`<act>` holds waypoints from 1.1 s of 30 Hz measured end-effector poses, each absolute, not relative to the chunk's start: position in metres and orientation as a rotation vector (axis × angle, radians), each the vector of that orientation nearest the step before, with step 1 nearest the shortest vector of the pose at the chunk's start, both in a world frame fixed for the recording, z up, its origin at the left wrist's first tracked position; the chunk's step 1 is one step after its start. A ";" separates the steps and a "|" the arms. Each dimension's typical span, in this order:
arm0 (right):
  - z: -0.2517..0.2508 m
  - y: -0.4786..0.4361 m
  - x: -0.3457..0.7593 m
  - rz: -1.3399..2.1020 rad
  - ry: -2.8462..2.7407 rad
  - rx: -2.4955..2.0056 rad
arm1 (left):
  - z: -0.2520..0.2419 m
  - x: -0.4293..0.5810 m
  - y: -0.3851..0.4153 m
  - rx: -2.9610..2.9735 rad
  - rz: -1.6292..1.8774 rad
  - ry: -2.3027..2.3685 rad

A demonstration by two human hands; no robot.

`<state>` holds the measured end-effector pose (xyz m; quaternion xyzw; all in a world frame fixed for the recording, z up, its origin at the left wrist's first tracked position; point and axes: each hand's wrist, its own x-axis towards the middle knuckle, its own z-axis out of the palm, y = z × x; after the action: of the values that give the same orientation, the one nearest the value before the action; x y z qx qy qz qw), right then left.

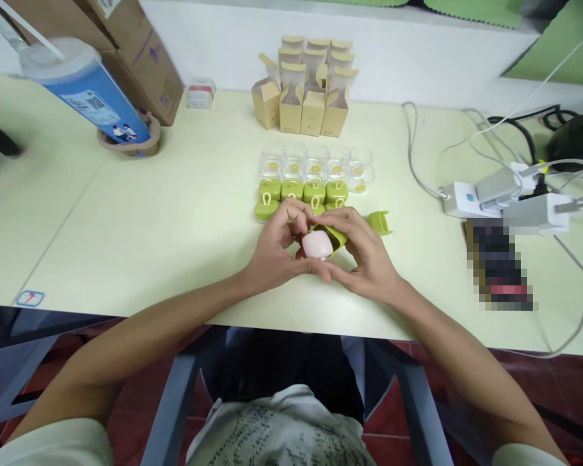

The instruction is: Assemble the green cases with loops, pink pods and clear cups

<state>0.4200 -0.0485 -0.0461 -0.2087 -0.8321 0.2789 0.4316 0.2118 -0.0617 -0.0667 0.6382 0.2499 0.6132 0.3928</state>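
My left hand (276, 249) and my right hand (364, 252) meet at the middle of the pale table (126, 226), fingers curled. Between them they hold a small pink rounded case (317, 245) sitting partly inside a green silicone cover (335, 234). Just behind my hands lies a row of several green covers with loops (301, 191). A separate green cover piece (379, 222) lies to the right of my right hand. Behind the covers stand several clear plastic boxes (315, 165).
Several open tan cardboard boxes (306, 97) stand at the back. A blue cup with a lid (85, 87) and brown cartons (140, 52) are at the back left. A white power strip (466, 197) with chargers and cables lies on the right, beside a blurred dark object (500, 272).
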 end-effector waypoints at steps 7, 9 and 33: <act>-0.042 -0.050 0.419 0.853 -1.988 -0.530 | -0.067 0.207 -0.058 1.738 1.540 0.608; -0.040 -0.049 0.422 0.946 -1.932 -0.578 | -0.068 0.203 -0.055 1.902 1.594 0.583; -0.048 -0.047 0.426 1.026 -1.788 -0.416 | -0.057 0.194 -0.053 2.425 1.696 0.782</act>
<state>0.4263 -0.0466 -0.0484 -0.1717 -0.7383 0.4234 0.4962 0.1938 -0.0525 -0.0570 0.7916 0.2551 0.5538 0.0403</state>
